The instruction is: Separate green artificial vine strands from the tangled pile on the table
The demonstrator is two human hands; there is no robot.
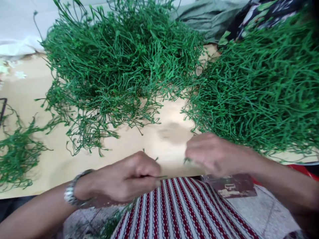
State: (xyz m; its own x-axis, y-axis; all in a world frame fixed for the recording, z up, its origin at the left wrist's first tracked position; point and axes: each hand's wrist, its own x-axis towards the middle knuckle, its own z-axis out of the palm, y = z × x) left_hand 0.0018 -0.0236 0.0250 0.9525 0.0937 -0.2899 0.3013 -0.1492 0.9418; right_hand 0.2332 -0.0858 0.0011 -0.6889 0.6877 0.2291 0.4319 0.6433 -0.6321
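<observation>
My left hand (132, 177), with a metal band at its wrist, is closed in a pinch near the table's front edge. A thin green stem (163, 177) pokes out past its thumb, and small green tips show above the knuckles. To its right, my right hand (211, 154) is also closed and slightly blurred by motion. A short green stem tip (186, 160) shows at its fingers; the rest of it is hidden. The hands are apart, in front of a large pile of thin green plastic-looking stems (259, 89).
Another heap of green stems (119, 63) covers the back of the table (139, 141). A smaller clump (18, 156) lies at the left, below pale flower pieces (20, 74). Striped cloth (181, 209) covers my lap. More green stems (111, 227) lie low beside it.
</observation>
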